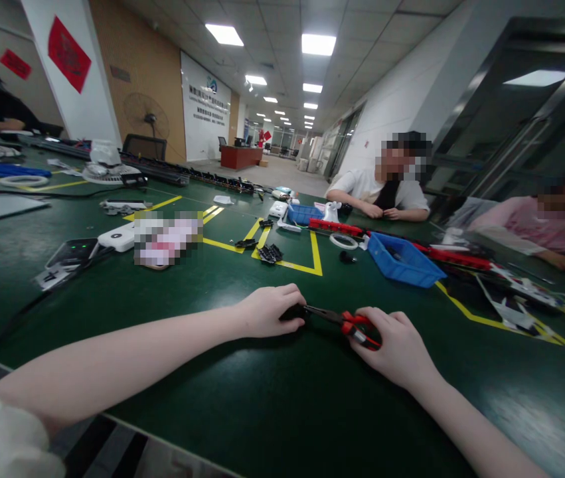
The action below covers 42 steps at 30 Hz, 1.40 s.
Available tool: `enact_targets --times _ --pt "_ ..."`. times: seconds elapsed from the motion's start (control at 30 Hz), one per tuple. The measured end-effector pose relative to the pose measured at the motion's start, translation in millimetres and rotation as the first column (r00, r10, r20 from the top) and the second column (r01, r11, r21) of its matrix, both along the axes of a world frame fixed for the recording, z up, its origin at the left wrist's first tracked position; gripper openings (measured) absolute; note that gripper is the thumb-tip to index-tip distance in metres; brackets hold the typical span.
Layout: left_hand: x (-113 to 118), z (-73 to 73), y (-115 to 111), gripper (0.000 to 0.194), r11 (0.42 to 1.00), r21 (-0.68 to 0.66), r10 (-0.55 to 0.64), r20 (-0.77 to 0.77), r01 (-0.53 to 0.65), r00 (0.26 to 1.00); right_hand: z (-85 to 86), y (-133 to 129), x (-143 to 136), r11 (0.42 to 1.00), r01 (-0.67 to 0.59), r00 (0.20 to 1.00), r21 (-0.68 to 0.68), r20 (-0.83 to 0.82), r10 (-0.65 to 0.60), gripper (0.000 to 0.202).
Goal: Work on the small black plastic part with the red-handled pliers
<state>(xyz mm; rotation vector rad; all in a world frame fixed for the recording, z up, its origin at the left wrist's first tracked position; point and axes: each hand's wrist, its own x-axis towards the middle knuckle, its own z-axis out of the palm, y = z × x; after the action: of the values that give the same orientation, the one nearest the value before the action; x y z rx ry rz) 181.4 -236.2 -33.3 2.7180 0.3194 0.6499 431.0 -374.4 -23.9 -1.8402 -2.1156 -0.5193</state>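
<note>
Pliers point(346, 320) with red handles sit gripped in the right hand point(396, 345), their tips at the small black part point(294, 313) pinched in the left hand point(268, 312), while black pieces point(269, 253) lie beyond the left hand on the green table point(282, 405).

On the left arm point(133, 358) is a whitish sleeve point(6, 438), puffy, with soft folds; left hand point(269, 312) and right hand point(402, 348) are bare.

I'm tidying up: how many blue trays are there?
2: the nearer tray beyond the right hand; the farther tray back and leftward. Others may be hidden.
</note>
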Motion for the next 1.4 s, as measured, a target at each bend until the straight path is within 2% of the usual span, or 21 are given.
enact_targets --times 0.1,0.23,0.4,0.6,0.73,0.97,1.1,1.4 --pt "-1.4 1.0 2.6 0.026 0.996 -0.092 -0.015 0.021 0.017 1.000 -0.3 -1.7 -3.2 0.998 0.040 0.997 -0.043 -0.066 -0.043 0.029" --pt "-1.3 1.7 9.1 0.023 0.966 -0.238 -0.083 0.082 0.100 0.993 -1.0 -2.0 -5.1 0.991 0.076 0.986 -0.114 -0.140 -0.092 0.029" --pt "-0.1 2.0 14.1 0.022 0.929 -0.341 -0.117 0.101 0.145 0.988 -2.1 -1.0 -4.4 0.985 0.079 0.983 -0.155 -0.150 -0.103 0.029" --pt "-0.9 2.3 14.7 0.025 0.926 -0.326 -0.170 0.093 0.191 0.981 0.4 -1.3 2.2 1.000 -0.024 0.999 0.017 0.046 0.023 0.030" --pt "-2.0 3.2 13.1 0.026 0.933 -0.305 -0.171 0.088 0.191 0.981 3.9 -0.9 5.0 0.991 -0.063 0.988 0.121 0.151 0.044 0.033" --pt "-2.4 2.2 11.4 0.028 0.957 -0.253 -0.133 0.042 0.139 0.990 5.2 -0.9 6.4 0.983 -0.088 0.973 0.163 0.226 0.050 0.034" --pt "-1.7 0.5 12.7 0.027 0.956 -0.253 -0.142 0.049 0.150 0.989 6.7 -1.2 5.9 0.978 -0.086 0.968 0.190 0.249 0.037 0.033" --pt "-2.1 -1.6 14.1 0.026 0.960 -0.232 -0.147 0.053 0.155 0.988 7.8 -1.3 13.0 0.981 -0.067 0.980 0.181 0.198 0.031 0.035"
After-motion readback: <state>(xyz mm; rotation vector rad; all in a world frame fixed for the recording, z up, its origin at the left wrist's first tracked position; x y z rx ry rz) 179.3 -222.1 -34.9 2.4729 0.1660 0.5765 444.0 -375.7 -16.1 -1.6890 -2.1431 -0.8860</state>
